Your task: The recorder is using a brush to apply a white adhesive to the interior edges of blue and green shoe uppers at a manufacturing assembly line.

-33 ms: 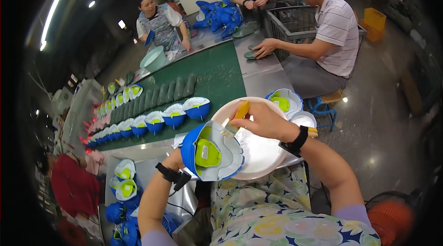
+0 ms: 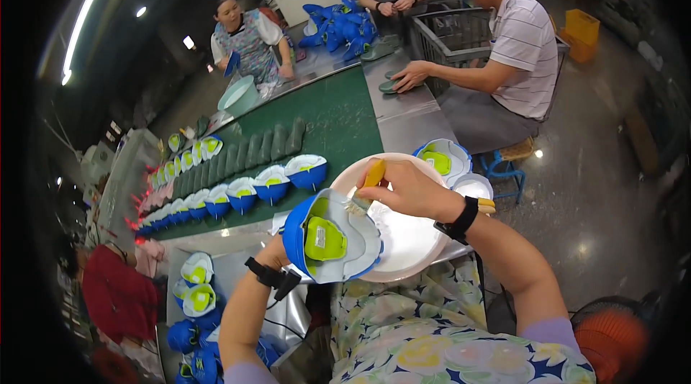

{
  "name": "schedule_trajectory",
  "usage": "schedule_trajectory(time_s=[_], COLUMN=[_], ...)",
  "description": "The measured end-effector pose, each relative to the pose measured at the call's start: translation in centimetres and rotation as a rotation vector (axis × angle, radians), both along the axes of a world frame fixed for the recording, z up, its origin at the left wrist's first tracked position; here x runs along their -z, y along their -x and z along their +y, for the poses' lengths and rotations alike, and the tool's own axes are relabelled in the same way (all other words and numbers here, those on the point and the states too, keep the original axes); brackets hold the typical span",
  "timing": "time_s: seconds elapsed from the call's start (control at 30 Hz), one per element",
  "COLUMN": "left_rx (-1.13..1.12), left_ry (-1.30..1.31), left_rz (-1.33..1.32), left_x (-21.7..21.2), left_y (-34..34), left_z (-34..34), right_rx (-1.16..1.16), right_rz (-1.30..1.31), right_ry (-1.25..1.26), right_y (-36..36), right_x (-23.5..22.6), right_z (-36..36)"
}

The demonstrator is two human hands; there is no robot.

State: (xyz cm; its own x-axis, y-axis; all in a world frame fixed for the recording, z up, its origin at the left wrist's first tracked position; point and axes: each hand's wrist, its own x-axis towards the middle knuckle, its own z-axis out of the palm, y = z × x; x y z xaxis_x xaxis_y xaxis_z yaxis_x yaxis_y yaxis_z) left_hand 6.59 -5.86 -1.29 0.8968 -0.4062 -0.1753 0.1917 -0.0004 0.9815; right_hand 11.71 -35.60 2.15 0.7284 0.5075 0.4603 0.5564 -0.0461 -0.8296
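Observation:
My left hand (image 2: 274,250) holds a blue shoe upper (image 2: 363,251) from behind, its fingers hidden by it. The upper's pale grey-white underside faces up, with a lime-green piece (image 2: 324,238) bearing a white label in the middle. In my right hand (image 2: 412,190), a brush (image 2: 375,172) with a yellow handle is pinched between thumb and fingers. Its whitish bristles touch or nearly touch the upper's pale edge. Beneath and to the right of the upper sits a pale pink basin (image 2: 348,178) with white liquid in it.
A green belt (image 2: 338,110) carries rows of blue uppers (image 2: 306,171) and dark green soles (image 2: 278,142). More uppers (image 2: 198,300) pile up at lower left. Another upper (image 2: 440,157) lies beyond the basin beside a white container (image 2: 473,187). Several people work around; one person (image 2: 529,60) handles soles.
The whole view has shifted very slightly. Both hands, the upper and the brush keep nearly the same places.

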Motion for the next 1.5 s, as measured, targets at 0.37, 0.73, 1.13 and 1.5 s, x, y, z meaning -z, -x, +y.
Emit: schedule_trajectory(time_s=[0.37,0.73,1.13,1.5], left_rx=[-0.237,-0.508,-0.178,-0.046], left_ry=[-0.476,-0.412,0.34,0.693], left_rz=[-0.704,-0.761,0.476,0.641], left_x=[1.3,4.6,7.3,5.7], left_y=[1.7,0.8,0.8,4.0], left_z=[-3.4,-2.3,3.2,-6.2], right_rx=[0.382,0.254,0.147,-0.015], right_rz=[0.188,0.552,0.02,-0.427], right_ry=[-0.02,-0.14,-0.185,-0.169], right_y=[0.4,3.1,3.0,1.9], right_x=[5.5,7.1,4.3,2.8], right_z=[0.5,3.0,0.3,3.4])
